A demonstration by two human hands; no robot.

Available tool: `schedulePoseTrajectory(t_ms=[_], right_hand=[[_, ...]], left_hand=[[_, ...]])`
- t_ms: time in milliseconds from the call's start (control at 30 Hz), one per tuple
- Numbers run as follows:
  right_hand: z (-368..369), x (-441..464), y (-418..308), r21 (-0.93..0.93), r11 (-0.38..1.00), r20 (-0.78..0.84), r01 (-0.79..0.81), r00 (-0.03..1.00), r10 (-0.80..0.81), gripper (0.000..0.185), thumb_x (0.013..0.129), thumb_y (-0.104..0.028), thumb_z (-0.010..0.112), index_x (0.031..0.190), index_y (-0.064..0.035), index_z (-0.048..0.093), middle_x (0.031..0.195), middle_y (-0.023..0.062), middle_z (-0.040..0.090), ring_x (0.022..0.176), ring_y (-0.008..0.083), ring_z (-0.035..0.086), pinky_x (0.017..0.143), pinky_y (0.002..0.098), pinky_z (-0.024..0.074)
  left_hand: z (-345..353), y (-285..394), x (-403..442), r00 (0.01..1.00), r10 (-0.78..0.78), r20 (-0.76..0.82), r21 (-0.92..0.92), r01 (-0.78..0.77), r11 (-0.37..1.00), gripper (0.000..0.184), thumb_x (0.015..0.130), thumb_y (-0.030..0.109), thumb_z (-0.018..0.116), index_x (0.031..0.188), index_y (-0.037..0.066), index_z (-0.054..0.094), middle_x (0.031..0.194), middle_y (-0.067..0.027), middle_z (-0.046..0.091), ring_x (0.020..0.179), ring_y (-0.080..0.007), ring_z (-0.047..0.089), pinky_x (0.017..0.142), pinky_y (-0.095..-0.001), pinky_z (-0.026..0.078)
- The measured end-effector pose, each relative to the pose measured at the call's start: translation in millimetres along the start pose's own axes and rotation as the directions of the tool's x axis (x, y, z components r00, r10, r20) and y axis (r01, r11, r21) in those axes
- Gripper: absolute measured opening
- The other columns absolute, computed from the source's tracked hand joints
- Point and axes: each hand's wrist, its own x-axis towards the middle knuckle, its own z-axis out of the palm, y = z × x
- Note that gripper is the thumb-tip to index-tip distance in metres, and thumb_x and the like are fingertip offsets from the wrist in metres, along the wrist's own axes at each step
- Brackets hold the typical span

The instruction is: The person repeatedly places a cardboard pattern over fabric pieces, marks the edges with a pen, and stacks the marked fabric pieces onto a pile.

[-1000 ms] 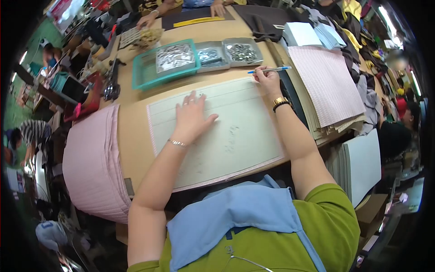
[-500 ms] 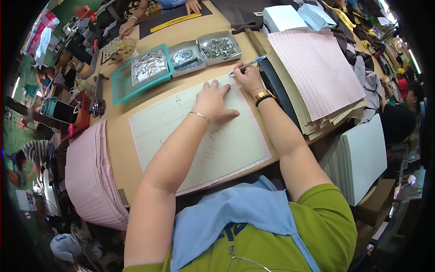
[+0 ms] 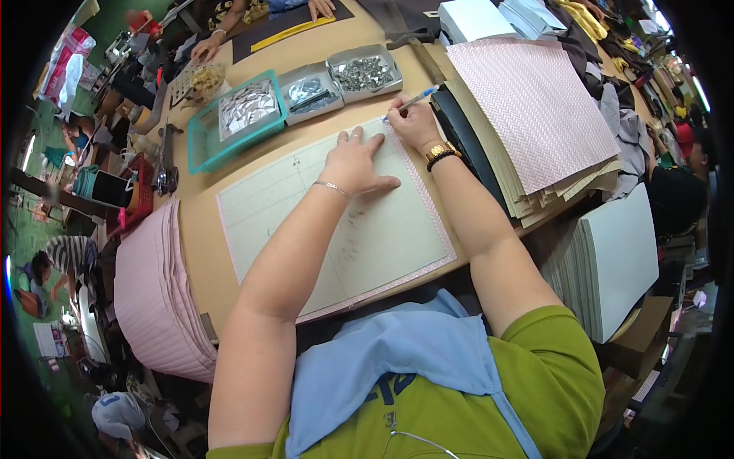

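My left hand (image 3: 353,163) lies flat with its fingers spread on a pale green-grey pattern board (image 3: 267,199) marked with ruled lines and handwriting. Beneath the board is a pink patterned sheet (image 3: 437,222), whose edge shows as a border. At the board's far right corner, my right hand (image 3: 413,126) is closed around a blue-and-white pen (image 3: 423,96). The pen's tip points down at that corner; whether it touches the sheet is too small to tell.
Beyond the board stand a teal basket (image 3: 200,153) and a grey tray of metal pieces (image 3: 365,74). Stacked pink patterned sheets (image 3: 535,115) lie right, folded pink material (image 3: 157,291) left. Across the table, another person's hands (image 3: 321,9) are near a yellow strip (image 3: 294,33).
The whole view has shifted slightly. My right hand stays at the board's far corner with the pen, its wrist a little farther forward. My left hand keeps its place on the board.
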Motion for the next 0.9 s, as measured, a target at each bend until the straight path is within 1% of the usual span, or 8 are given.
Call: schedulePoseTrajectory(t_ms=[67,167,267,367,533,633,733,900], right_hand=[[-3,0,1,0.026,0.996,0.053,-0.083,0.995,0.081,0.015,0.082,-0.018,0.065,0.08,-0.0034,0.064,0.063,0.0088,0.065,0.058,0.0138,0.063,0.057,0.0299,0.05],[-1,3,5,0.01,1.0,-0.102,-0.026,0.994,0.027,0.014,0.086,-0.017,0.064,0.086,-0.0031,0.066,0.071,0.0057,0.067,0.061,0.0102,0.061,0.057,0.0261,0.0492],[-2,7,-3,0.48,0.866,-0.109,-0.141,0.97,0.218,0.012,0.091,-0.015,0.065,0.094,-0.0031,0.067,0.075,0.0034,0.069,0.068,0.0068,0.063,0.064,0.0233,0.0517],[4,3,-40,0.566,0.818,0.002,-0.104,0.992,0.124,0.01,0.094,-0.009,0.062,0.098,-0.0011,0.066,0.079,0.0049,0.07,0.074,0.0057,0.064,0.066,0.0207,0.0519],[65,-10,-82,0.364,0.931,0.261,-0.011,0.961,-0.091,0.013,0.089,-0.015,0.065,0.09,-0.0024,0.067,0.078,0.0057,0.07,0.073,0.0095,0.065,0.065,0.0255,0.0519],[101,-19,-95,0.272,0.962,0.361,0.023,0.924,-0.124,0.018,0.086,-0.02,0.065,0.088,-0.0022,0.065,0.073,0.0075,0.068,0.068,0.0147,0.065,0.065,0.03,0.0525],[109,-24,-106,0.161,0.987,0.441,-0.002,0.895,-0.07,0.018,0.086,-0.02,0.065,0.087,-0.0016,0.064,0.071,0.0087,0.068,0.066,0.0161,0.065,0.065,0.0301,0.0526],[111,-29,-109,0.109,0.993,0.473,0.041,0.877,-0.088,0.018,0.085,-0.019,0.064,0.09,-0.0015,0.065,0.071,0.0109,0.068,0.065,0.0189,0.067,0.065,0.0311,0.053]], left_hand=[[-1,0,-2,1.0,-0.004,0.01,-0.014,0.004,1.0,0.104,0.063,0.072,0.074,0.147,0.019,0.043,0.151,-0.0252,0.034,0.138,-0.048,0.034,0.105,-0.0498,0.044],[8,-1,-4,1.0,-0.014,-0.02,-0.059,0.013,0.998,0.104,0.064,0.071,0.074,0.148,0.019,0.041,0.153,-0.0249,0.031,0.14,-0.0476,0.031,0.106,-0.0503,0.043],[8,-14,-23,0.99,-0.055,-0.126,-0.192,0.03,0.981,0.099,0.068,0.066,0.074,0.148,0.017,0.041,0.154,-0.0254,0.028,0.141,-0.0431,0.032,0.107,-0.0514,0.042],[9,-45,-55,0.969,-0.166,-0.181,-0.223,0.124,0.967,0.094,0.07,0.063,0.073,0.146,0.014,0.044,0.152,-0.0273,0.032,0.138,-0.0405,0.038,0.107,-0.049,0.041],[-17,-94,-136,0.902,-0.433,-0.008,-0.096,0.43,0.898,0.094,0.067,0.058,0.077,0.144,0.014,0.046,0.15,-0.0264,0.036,0.131,-0.0399,0.048,0.103,-0.048,0.045],[-22,-98,-154,0.869,-0.483,0.105,-0.008,0.486,0.874,0.092,0.064,0.056,0.08,0.139,0.013,0.049,0.139,-0.0219,0.047,0.121,-0.0374,0.055,0.094,-0.0546,0.048],[-18,-102,-161,0.87,-0.468,0.155,-0.096,0.485,0.869,0.098,0.058,0.055,0.083,0.14,0.012,0.049,0.135,-0.025,0.05,0.119,-0.0388,0.057,0.096,-0.0465,0.05],[-14,-102,-161,0.879,-0.462,0.119,-0.079,0.472,0.878,0.096,0.059,0.055,0.084,0.138,0.012,0.05,0.129,-0.0234,0.053,0.112,-0.0393,0.061,0.092,-0.0466,0.052]])
